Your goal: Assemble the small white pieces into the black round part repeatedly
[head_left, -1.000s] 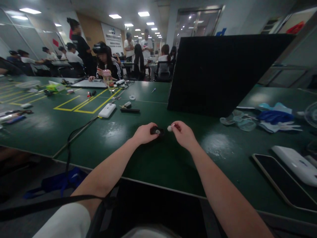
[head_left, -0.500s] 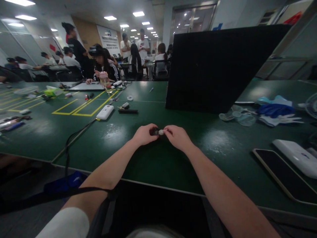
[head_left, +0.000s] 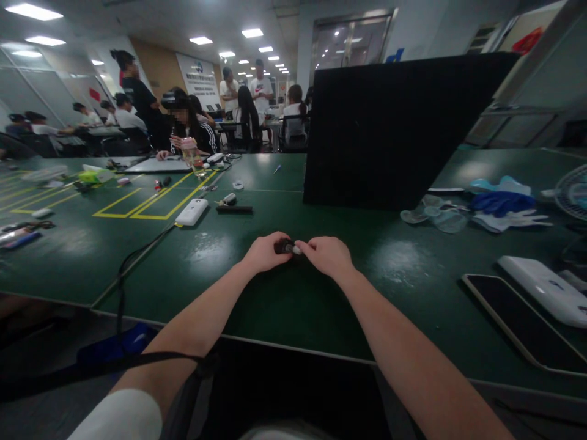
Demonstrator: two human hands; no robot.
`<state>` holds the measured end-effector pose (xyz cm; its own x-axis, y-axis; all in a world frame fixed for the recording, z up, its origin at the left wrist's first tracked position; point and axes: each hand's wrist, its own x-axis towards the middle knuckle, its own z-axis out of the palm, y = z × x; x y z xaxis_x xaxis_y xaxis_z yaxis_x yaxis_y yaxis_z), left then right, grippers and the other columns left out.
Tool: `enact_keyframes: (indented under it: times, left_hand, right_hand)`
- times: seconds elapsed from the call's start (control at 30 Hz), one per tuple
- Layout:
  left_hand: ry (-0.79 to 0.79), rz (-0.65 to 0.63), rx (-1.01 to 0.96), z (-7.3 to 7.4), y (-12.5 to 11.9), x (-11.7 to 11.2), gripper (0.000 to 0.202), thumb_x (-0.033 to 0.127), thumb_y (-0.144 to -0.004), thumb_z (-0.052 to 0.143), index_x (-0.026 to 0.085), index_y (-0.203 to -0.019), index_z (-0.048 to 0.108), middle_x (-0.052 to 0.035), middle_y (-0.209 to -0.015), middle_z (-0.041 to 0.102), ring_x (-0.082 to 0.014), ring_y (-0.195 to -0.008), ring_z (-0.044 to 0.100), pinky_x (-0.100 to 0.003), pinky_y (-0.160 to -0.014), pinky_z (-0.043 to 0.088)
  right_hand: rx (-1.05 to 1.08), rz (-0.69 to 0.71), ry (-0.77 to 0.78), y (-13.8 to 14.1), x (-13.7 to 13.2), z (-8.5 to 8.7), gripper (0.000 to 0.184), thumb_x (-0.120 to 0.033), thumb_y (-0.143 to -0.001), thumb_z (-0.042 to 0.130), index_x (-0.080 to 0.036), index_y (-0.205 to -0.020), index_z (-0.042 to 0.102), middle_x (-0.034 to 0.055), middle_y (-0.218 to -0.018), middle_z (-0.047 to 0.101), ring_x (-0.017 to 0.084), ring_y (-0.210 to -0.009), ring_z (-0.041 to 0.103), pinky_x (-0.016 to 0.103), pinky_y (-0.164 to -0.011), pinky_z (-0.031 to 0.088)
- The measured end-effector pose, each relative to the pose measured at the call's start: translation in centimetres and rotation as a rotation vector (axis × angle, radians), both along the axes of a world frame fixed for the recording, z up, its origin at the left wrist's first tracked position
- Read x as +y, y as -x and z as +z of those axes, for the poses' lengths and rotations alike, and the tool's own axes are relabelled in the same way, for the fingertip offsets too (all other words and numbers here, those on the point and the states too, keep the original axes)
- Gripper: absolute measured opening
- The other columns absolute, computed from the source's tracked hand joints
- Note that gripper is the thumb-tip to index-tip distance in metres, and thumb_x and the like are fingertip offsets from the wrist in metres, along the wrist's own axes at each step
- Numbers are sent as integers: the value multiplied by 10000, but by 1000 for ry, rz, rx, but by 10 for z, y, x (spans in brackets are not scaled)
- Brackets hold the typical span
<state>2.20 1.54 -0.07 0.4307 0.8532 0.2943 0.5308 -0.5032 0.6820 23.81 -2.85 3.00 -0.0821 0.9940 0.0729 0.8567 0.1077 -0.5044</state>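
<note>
My left hand (head_left: 265, 252) is closed round a small black object (head_left: 282, 247) resting on the green table (head_left: 284, 299). My right hand (head_left: 328, 255) pinches a small white piece (head_left: 296, 250) and presses it against the black object's right end. Both hands meet at the middle of the table, knuckles up, fingers curled. What the black object is I cannot make out.
A big black panel (head_left: 389, 128) stands tilted just behind my hands. A phone (head_left: 518, 321) and a white box (head_left: 543, 288) lie right. Blue gloves (head_left: 502, 201) and clear plastic pieces (head_left: 435, 218) lie far right. A white power bank (head_left: 191, 211) with cable lies left. People sit beyond.
My right hand moved left with the white piece until it met the black object in my left hand. The gap between the hands closed.
</note>
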Motion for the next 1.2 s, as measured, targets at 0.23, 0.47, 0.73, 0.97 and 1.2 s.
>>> enact_keyframes:
  times: [0.23,0.47,0.73,0.97,1.2]
  left_hand:
    - [50,-20,53,3,2,-1,457,364,-756,775,269,-1190,666,-37,-1026,742,-226,-916,697,-388,-858,552]
    - [-28,16,166,10,12,10,437,352,-772,749,220,-1177,653,-87,-1240,654,-249,-1122,634,-422,-1000,515]
    - [-337,107,484,24,36,8,444,117,-781,648,265,-1200,639,-96,-1276,594,-312,-1216,546,-509,-1075,420]
    - [-208,498,119,12,42,22,482,158,-792,687,247,-1258,601,-121,-1309,574,-307,-1184,577,-469,-1020,478]
    - [139,491,-448,-17,4,41,472,383,-868,680,230,-1288,529,-101,-1185,660,-218,-1040,658,-384,-935,518]
  right_hand:
    - [170,-334,63,-27,12,3,868,-826,-907,84,-195,-613,604,97,-656,633,194,-574,595,347,-576,468]
    - [158,-318,33,-23,11,2,842,-827,-910,114,-195,-661,611,95,-690,644,194,-607,602,332,-583,461]
    - [133,-237,108,-22,12,-3,820,-813,-924,151,-189,-750,654,104,-770,673,212,-688,630,344,-614,475]
    - [81,-119,141,-18,13,-11,666,-770,-929,344,-206,-776,662,66,-727,666,188,-622,612,338,-593,477]
    - [29,-19,-10,-7,18,-19,403,-536,-936,533,-231,-1135,705,118,-1176,690,280,-979,669,428,-791,554]
